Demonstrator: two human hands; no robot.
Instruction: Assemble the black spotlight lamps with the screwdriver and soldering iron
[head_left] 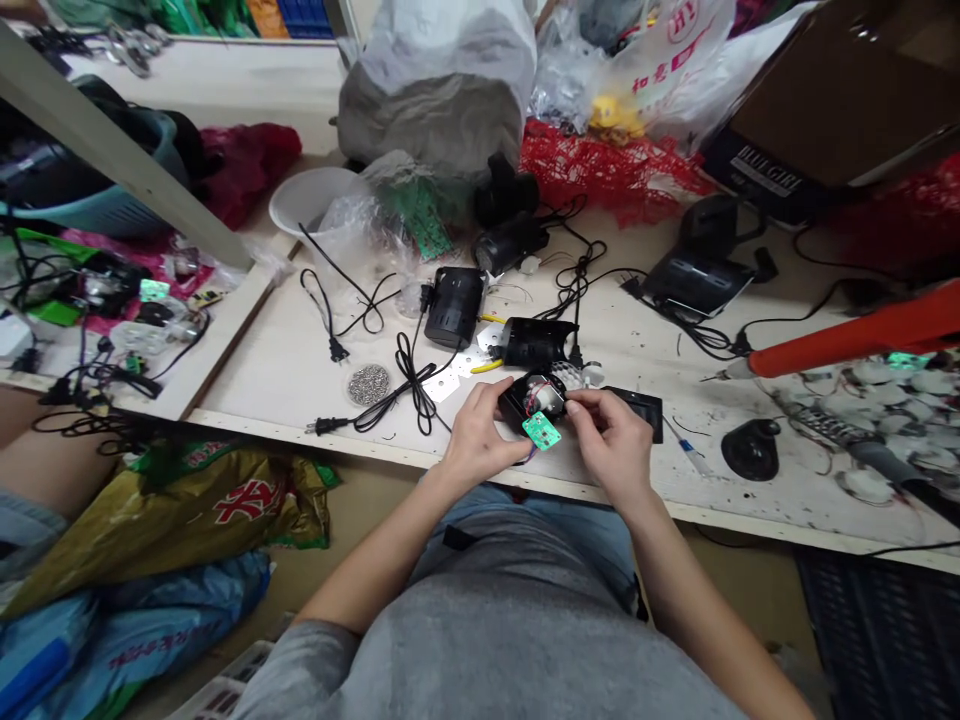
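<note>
My left hand [480, 440] is wrapped round a black plastic housing [514, 402] at the bench's front edge. Inside the open housing sits a whitish motor [544, 394] with red wires. A small green circuit board [541, 431] hangs at its near side, close to my left thumb. My right hand [613, 435] is closed in a pinch at the housing's right rim; what lies between the fingertips is too small to make out. Just beyond are another black housing [534, 342] and yellow-handled pliers [487, 366], partly covered.
A dish of small screws [368, 384] and black power cords [411, 385] lie to the left. On the right are a red-orange tool [840, 335], a black round part [751, 450] and many white motors [892, 410]. A white bucket [289, 205] stands behind.
</note>
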